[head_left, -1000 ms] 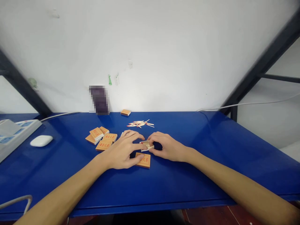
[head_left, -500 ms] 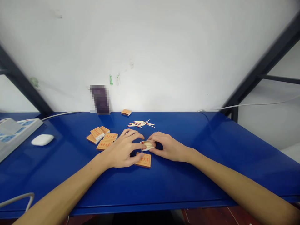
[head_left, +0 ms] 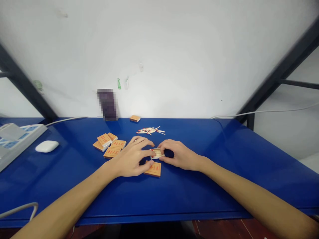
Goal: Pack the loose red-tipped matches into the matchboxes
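A small white matchbox tray (head_left: 157,157) holding matches lies on the blue table between my hands. My right hand (head_left: 178,155) grips its right end between thumb and fingers. My left hand (head_left: 137,157) has its fingers apart, one fingertip at the matches in the tray's left end. Its thumb touches the upper left part of an orange matchbox cover (head_left: 155,169) just in front of the tray. Behind the hands is a loose pile of red-tipped matches (head_left: 149,131). Several orange matchboxes (head_left: 112,152) lie left of my left hand, some of them stacked.
One more matchbox (head_left: 135,118) stands near the wall, right of a blurred dark object (head_left: 108,105). At the left are a white rounded case (head_left: 47,146) and a power strip (head_left: 25,141). Cables run along the back and lower left of the blue table (head_left: 224,196).
The view has shifted slightly. Both hands stay almost where they were around the tray, with the right fingers a little farther off its matches.
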Demonstrator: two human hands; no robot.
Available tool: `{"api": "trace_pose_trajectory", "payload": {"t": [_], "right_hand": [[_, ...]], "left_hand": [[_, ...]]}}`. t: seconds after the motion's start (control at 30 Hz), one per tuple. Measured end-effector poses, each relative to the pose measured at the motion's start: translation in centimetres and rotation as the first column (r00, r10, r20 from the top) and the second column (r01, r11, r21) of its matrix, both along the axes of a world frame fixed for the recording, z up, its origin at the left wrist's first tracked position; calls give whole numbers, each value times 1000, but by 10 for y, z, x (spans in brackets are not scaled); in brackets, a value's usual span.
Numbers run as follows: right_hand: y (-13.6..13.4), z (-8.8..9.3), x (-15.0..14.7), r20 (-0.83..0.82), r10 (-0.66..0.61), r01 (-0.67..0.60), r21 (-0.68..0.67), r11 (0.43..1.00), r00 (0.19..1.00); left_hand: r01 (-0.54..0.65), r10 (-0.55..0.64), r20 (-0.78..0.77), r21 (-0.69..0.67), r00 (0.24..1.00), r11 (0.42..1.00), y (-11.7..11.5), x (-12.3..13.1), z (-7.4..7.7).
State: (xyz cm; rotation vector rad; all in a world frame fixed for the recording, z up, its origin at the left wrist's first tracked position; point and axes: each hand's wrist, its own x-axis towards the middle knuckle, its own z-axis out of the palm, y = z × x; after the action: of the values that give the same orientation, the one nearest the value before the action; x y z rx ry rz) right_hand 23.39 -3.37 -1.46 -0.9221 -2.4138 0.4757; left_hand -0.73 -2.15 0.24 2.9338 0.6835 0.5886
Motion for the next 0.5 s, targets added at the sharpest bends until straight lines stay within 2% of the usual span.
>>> {"api": "trace_pose_trajectory", "payload": {"t": [0.5], "right_hand": [[-1, 1, -1, 23, -24, 23, 12, 1000, 999]], "left_hand": [[-58, 58, -14, 34, 998, 998, 3, -1, -3]]}}
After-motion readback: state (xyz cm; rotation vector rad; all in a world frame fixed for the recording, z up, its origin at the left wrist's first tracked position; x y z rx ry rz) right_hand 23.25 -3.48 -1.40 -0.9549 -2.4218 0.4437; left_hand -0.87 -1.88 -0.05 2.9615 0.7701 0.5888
